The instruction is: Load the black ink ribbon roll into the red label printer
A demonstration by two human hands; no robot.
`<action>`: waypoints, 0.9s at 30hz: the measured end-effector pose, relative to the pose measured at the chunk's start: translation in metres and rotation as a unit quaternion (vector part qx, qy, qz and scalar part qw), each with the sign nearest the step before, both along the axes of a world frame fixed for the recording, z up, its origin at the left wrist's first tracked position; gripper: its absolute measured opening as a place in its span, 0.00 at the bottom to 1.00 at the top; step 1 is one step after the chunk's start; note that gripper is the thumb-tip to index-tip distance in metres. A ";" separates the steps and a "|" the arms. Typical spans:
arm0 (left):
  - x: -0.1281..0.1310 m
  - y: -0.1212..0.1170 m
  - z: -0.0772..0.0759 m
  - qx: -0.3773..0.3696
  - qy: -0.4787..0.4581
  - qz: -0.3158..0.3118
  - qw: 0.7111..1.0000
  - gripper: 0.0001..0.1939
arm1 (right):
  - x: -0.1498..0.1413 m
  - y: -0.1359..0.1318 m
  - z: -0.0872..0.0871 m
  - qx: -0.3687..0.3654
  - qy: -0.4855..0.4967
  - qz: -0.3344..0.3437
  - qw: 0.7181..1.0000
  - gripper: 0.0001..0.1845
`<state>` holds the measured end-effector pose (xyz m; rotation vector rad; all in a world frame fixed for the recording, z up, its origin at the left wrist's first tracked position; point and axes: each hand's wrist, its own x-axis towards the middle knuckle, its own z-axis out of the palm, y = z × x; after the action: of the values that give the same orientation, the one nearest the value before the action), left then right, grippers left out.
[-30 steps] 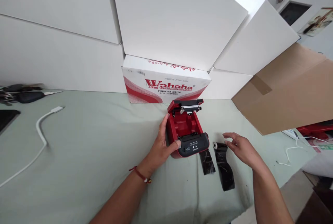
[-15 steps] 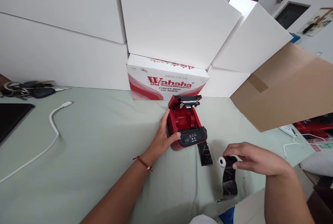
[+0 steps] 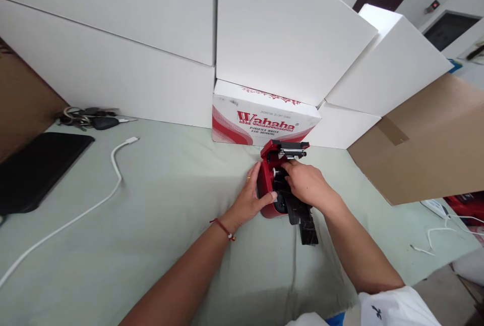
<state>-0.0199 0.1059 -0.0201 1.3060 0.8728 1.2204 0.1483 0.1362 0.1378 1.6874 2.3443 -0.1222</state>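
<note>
Firstly, one red printer (image 3: 266,177), lidded, set on the pale green surface (image 3: 181,179); its lid (image 3: 285,147) is raised, and its compartment is left exposed. It is placed just before a white and red carton (image 3: 264,119), by which the words "Wahaha" and "Purified water for drinking" are borne.

Left hand (image 3: 245,202): its fingers are laid along the printer's left wall and its thumb is set on the front corner, so that the body is gripped between them. A red bracelet (image 3: 225,227) is worn at the wrist.

Right hand (image 3: 308,182): reached into the compartment, where a black roll (image 3: 280,174) with a white core is gripped near its right end; the fingertips are partly hidden.

Black film (image 3: 295,207), one loose length, draped over the printer's front edge. A further black strip (image 3: 309,232) is seen below it, overlapped at the top.

Sundries, left: white cable (image 3: 117,164), laid in a curve; bunch of keys (image 3: 102,121), placed by the white boxes (image 3: 287,38); black flat object (image 3: 49,164), cut off by the picture's edge.

Right: brown cardboard (image 3: 423,139), stood on edge.
</note>
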 end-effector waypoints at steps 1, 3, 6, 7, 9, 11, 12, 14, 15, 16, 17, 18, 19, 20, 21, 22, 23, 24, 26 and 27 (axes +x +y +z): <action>0.000 0.000 0.000 0.001 0.003 -0.001 1.000 0.58 | -0.003 0.003 -0.003 -0.001 -0.001 0.000 1.000 0.21; 0.000 0.001 -0.001 0.000 0.009 -0.005 1.000 0.58 | -0.006 0.010 -0.008 -0.003 0.003 0.001 1.000 0.21; -0.001 0.000 0.000 0.001 0.010 -0.010 1.000 0.58 | -0.002 0.017 -0.011 -0.007 0.023 0.010 1.000 0.21; -0.001 0.000 0.000 0.001 0.007 -0.010 1.000 0.57 | 0.002 0.017 -0.011 -0.009 0.032 0.015 0.999 0.22; -0.003 -0.002 0.003 0.000 -0.004 -0.011 1.000 0.57 | 0.013 0.009 -0.010 0.001 0.087 0.041 0.995 0.23; -0.004 -0.003 0.005 -0.005 -0.013 -0.016 1.000 0.56 | 0.028 -0.008 -0.013 0.045 0.201 0.080 0.975 0.20; -0.004 -0.003 0.006 -0.008 -0.015 -0.019 1.000 0.56 | 0.036 -0.019 -0.016 0.082 0.265 0.099 0.956 0.18; -0.005 -0.002 0.006 -0.011 -0.011 -0.020 1.000 0.57 | 0.051 -0.046 -0.029 0.166 0.355 0.127 0.911 0.16; -0.005 -0.002 0.006 -0.011 -0.009 -0.017 1.000 0.57 | 0.057 -0.059 -0.037 0.201 0.369 0.133 0.898 0.16; -0.004 -0.002 0.005 -0.010 -0.007 -0.014 1.000 0.58 | 0.061 -0.072 -0.047 0.228 0.369 0.137 0.890 0.18; -0.004 -0.002 0.004 -0.009 -0.006 -0.011 1.000 0.58 | 0.064 -0.083 -0.058 0.248 0.363 0.143 0.887 0.21; -0.003 -0.002 0.003 -0.007 -0.005 -0.008 1.000 0.58 | 0.065 -0.093 -0.068 0.264 0.353 0.148 0.886 0.24; -0.002 -0.003 0.003 -0.007 -0.003 -0.006 1.000 0.58 | 0.065 -0.100 -0.078 0.279 0.343 0.150 0.884 0.28; -0.002 -0.004 0.003 -0.007 0.002 -0.002 1.000 0.57 | 0.063 -0.104 -0.087 0.294 0.336 0.150 0.882 0.31; -0.002 -0.005 0.005 -0.007 0.010 0.006 1.000 0.56 | 0.061 -0.107 -0.095 0.310 0.332 0.147 0.879 0.33; -0.003 -0.005 0.009 -0.006 0.018 0.019 1.000 0.55 | 0.059 -0.108 -0.101 0.324 0.332 0.142 0.874 0.34; -0.004 -0.004 0.015 -0.002 0.023 0.038 0.999 0.54 | 0.056 -0.107 -0.106 0.336 0.335 0.135 0.870 0.35; -0.006 -0.001 0.022 0.007 0.025 0.061 0.998 0.52 | 0.054 -0.106 -0.109 0.346 0.339 0.129 0.865 0.35; -0.011 0.010 0.043 0.032 0.024 0.114 0.993 0.47 | 0.051 -0.104 -0.114 0.362 0.346 0.122 0.857 0.35; -0.014 0.017 0.055 0.047 0.031 0.134 0.989 0.43 | 0.051 -0.103 -0.115 0.364 0.347 0.120 0.856 0.35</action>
<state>-0.0338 0.1231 0.0347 1.3376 1.0720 1.4515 0.1990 0.0328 0.0223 1.8201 3.4558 0.3007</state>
